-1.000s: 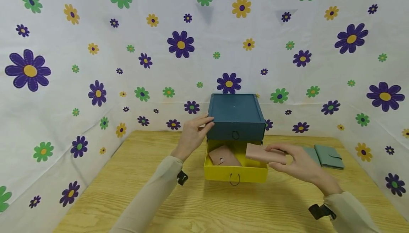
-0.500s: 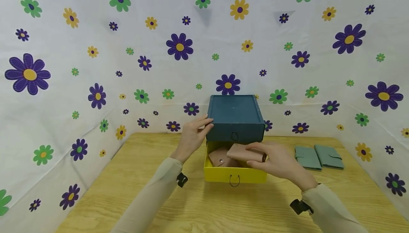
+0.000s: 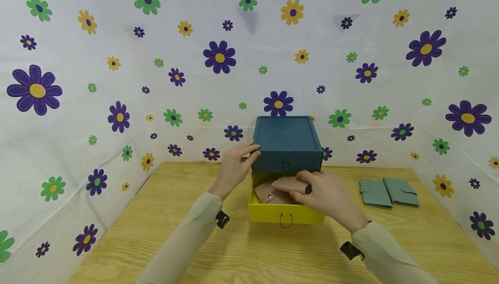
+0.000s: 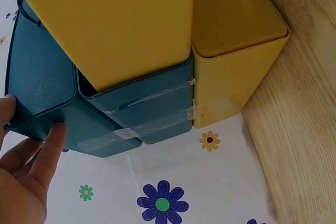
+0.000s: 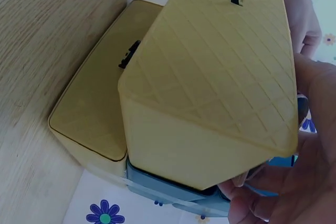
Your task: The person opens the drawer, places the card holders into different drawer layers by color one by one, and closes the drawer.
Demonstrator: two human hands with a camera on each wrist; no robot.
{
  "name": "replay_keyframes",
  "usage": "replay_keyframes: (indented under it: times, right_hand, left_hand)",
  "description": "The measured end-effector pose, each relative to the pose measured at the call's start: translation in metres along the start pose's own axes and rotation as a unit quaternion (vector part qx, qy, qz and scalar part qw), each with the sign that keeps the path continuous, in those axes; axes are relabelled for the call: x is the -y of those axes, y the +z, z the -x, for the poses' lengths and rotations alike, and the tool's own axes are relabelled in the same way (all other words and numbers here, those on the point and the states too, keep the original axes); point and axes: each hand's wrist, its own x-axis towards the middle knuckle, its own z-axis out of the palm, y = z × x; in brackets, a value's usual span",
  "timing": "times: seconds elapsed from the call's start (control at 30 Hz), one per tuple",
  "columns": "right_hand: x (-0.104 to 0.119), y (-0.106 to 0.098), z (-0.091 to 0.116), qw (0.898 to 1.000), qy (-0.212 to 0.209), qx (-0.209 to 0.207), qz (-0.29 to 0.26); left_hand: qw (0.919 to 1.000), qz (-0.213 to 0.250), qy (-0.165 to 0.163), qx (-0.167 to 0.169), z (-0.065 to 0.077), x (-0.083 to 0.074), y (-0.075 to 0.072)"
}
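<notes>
In the head view, my left hand point(image 3: 234, 165) rests its fingertips on the front left corner of the blue top drawer point(image 3: 290, 160). The left wrist view shows those fingers point(image 4: 52, 145) fairly straight against its side. My right hand point(image 3: 327, 193) reaches over the pulled-out yellow drawer point(image 3: 286, 214) and holds a pink wallet point(image 3: 287, 184) by its right end. That wallet is tilted and overlaps another pink wallet point(image 3: 263, 191) with a snap button, lying inside. In the right wrist view, the yellow drawer front point(image 5: 215, 66) hides most of the held wallet.
Two green wallets, a left one point(image 3: 375, 193) and a right one point(image 3: 401, 191), lie side by side on the wooden table point(image 3: 218, 249) at right. A wire loop handle point(image 3: 286, 220) hangs on the yellow drawer. A flowered cloth point(image 3: 175, 98) stands behind.
My right hand has moved left and lower with the pink wallet, from the drawer's right side to over the other wallet. My left hand has stayed on the corner.
</notes>
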Motion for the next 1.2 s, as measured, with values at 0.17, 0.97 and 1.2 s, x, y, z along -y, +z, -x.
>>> replay_keyframes:
  times: [0.17,0.97,1.2]
  right_hand:
    - [0.004,0.005,-0.003,1.0,0.023,-0.005,0.019]
    - [-0.008,0.006,0.008,0.995,0.043,-0.086,-0.031]
    - [-0.016,0.007,0.012,0.993,0.04,-0.105,-0.025]
  left_hand:
    - [1.0,0.0,-0.004,0.003,0.0,-0.001,-0.001]
    - [0.9999,0.007,-0.01,-0.005,0.0,0.001,0.001]
    - [0.9998,0.016,-0.001,-0.013,0.0,0.001,0.002]
